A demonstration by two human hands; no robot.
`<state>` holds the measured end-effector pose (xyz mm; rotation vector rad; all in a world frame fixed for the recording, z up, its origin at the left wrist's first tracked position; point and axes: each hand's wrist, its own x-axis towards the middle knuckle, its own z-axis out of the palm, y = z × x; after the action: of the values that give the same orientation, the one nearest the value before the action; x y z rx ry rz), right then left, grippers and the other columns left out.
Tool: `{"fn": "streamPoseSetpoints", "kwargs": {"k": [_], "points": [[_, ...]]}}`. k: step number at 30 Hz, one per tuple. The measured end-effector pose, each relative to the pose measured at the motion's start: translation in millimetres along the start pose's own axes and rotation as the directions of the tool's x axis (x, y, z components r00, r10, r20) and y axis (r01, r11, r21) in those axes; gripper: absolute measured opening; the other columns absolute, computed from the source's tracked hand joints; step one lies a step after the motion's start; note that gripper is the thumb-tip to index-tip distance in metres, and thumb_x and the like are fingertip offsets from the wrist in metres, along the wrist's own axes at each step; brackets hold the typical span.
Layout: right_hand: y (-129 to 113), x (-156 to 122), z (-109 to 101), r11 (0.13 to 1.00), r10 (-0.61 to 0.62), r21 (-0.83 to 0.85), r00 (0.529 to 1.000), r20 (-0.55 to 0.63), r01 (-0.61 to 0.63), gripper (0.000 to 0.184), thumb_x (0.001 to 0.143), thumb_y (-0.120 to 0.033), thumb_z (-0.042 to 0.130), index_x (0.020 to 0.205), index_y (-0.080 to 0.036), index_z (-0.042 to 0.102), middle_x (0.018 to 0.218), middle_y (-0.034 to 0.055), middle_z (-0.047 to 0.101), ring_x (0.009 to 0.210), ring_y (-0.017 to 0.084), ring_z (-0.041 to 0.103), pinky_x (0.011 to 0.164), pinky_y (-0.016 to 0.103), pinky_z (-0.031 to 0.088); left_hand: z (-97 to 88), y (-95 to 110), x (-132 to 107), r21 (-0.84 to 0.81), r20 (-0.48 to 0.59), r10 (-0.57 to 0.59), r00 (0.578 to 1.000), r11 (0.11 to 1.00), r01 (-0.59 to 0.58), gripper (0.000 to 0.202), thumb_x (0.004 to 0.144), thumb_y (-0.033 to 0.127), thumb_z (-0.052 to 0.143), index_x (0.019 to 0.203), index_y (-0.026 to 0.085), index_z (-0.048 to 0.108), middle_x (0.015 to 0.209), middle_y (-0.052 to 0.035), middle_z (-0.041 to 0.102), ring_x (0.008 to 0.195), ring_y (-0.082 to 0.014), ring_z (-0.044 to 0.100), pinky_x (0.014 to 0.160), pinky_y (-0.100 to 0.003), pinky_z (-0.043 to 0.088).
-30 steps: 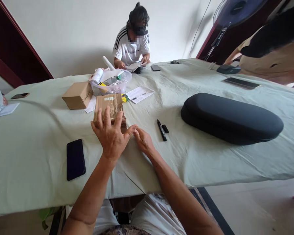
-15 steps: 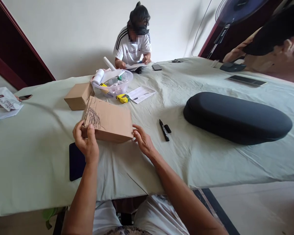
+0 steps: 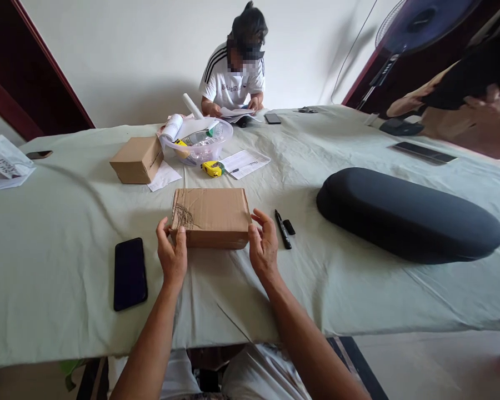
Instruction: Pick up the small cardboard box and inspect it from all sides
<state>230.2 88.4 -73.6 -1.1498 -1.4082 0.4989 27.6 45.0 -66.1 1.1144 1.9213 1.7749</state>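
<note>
Left hand [image 3: 173, 256] and right hand [image 3: 263, 244] grip the cardboard box [image 3: 210, 216] by its 2 ends; marker [image 3: 282, 228] lies just right of it.

Matt brown cardboard box [image 3: 210, 216], creased pale-green cloth table cover [image 3: 66, 233], glossy black phone [image 3: 129, 273]

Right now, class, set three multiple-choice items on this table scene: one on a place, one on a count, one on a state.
1. Where is the black phone?
A. left of the left hand
B. on the box
C. in the bowl

2. How many cardboard boxes are on the table?
A. one
B. two
C. four

3. How does the near cardboard box lie?
A. open
B. on edge
C. flat, closed

Answers: 1 A, it lies on the cloth beside that hand. 2 B, the near one and a far cardboard box. 3 C, it rests flat between the left and right hand.
</note>
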Motion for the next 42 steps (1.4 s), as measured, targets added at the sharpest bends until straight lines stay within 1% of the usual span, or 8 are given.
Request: {"fn": "streamPoseSetpoints", "kwargs": {"k": [3,5,7,11,19,31,36,42], "points": [[-6,-5,1,0.982,-0.161,-0.101,0.987,-0.002,0.160,0.049,0.096,-0.052,0.053,0.136,-0.025,0.050,0.134,0.0151,0.057,0.127,0.031,0.056,0.103,0.053,0.050,6.7,4,-9,-0.012,0.045,0.119,0.992,0.993,-0.118,0.064,0.090,0.050,0.062,0.144,0.020,0.047,0.141,-0.0184,0.056,0.132,-0.0290,0.055,0.113,-0.044,0.040],[-11,-9,4,0.964,-0.213,-0.159,0.977,0.005,0.211,0.055,0.093,-0.053,0.059,0.140,-0.026,0.047,0.137,0.0149,0.054,0.130,0.032,0.053,0.108,0.056,0.046,12.0,6,-15,0.014,0.053,0.217,0.975,0.976,-0.218,0.069,0.089,0.049,0.066,0.147,0.020,0.042,0.149,-0.0199,0.049,0.142,-0.0304,0.047,0.118,-0.046,0.036],[-16,-12,8,0.955,-0.220,-0.203,0.975,0.007,0.217,0.063,0.090,-0.056,0.063,0.143,-0.027,0.043,0.139,0.0152,0.051,0.131,0.033,0.051,0.108,0.057,0.045,16.3,7,-20,0.056,0.048,0.254,0.966,0.965,-0.256,0.077,0.085,0.051,0.071,0.148,0.020,0.040,0.149,-0.0207,0.048,0.142,-0.0325,0.046,0.118,-0.049,0.036],[-20,-18,15,0.942,-0.208,-0.271,0.978,-0.001,0.200,0.075,0.085,-0.061,0.068,0.145,-0.027,0.039,0.140,0.0163,0.046,0.133,0.035,0.047,0.107,0.059,0.046,20.2,7,-24,0.125,0.010,0.241,0.970,0.963,-0.241,0.087,0.077,0.059,0.077,0.146,0.019,0.042,0.142,-0.0216,0.051,0.138,-0.0363,0.049,0.115,-0.054,0.039],[-20,-20,18,0.940,-0.183,-0.294,0.983,-0.008,0.173,0.079,0.080,-0.062,0.074,0.143,-0.027,0.041,0.137,0.0158,0.045,0.131,0.036,0.046,0.106,0.060,0.046,21.2,3,-26,0.172,-0.002,0.288,0.958,0.944,-0.283,0.084,0.073,0.061,0.079,0.138,0.020,0.045,0.133,-0.0190,0.053,0.129,-0.0359,0.052,0.109,-0.055,0.042],[-12,-18,16,0.956,-0.197,-0.238,0.977,-0.083,0.172,0.056,0.083,-0.053,0.075,0.128,-0.026,0.053,0.130,0.0123,0.054,0.122,0.030,0.055,0.096,0.051,0.053,21.8,1,-28,0.203,-0.023,0.334,0.942,0.925,-0.322,0.078,0.077,0.057,0.078,0.137,0.020,0.046,0.130,-0.0164,0.053,0.124,-0.0327,0.054,0.105,-0.051,0.046],[-7,-16,12,0.983,-0.165,-0.091,0.981,-0.100,0.156,0.033,0.094,-0.041,0.064,0.122,-0.025,0.057,0.125,0.0116,0.062,0.115,0.026,0.061,0.088,0.043,0.054,20.2,-5,-21,0.186,-0.025,0.350,0.936,0.922,-0.340,0.073,0.080,0.055,0.075,0.137,0.020,0.046,0.130,-0.0158,0.053,0.124,-0.0312,0.054,0.106,-0.050,0.045],[-1,-9,13,0.987,-0.153,0.024,0.980,-0.128,0.157,0.018,0.099,-0.035,0.051,0.108,-0.023,0.062,0.119,0.0110,0.066,0.107,0.023,0.063,0.081,0.038,0.054,21.9,-11,-14,0.167,-0.048,0.397,0.917,0.908,-0.384,0.068,0.083,0.056,0.071,0.135,0.019,0.048,0.128,-0.0165,0.054,0.123,-0.0309,0.054,0.107,-0.050,0.045]]}}
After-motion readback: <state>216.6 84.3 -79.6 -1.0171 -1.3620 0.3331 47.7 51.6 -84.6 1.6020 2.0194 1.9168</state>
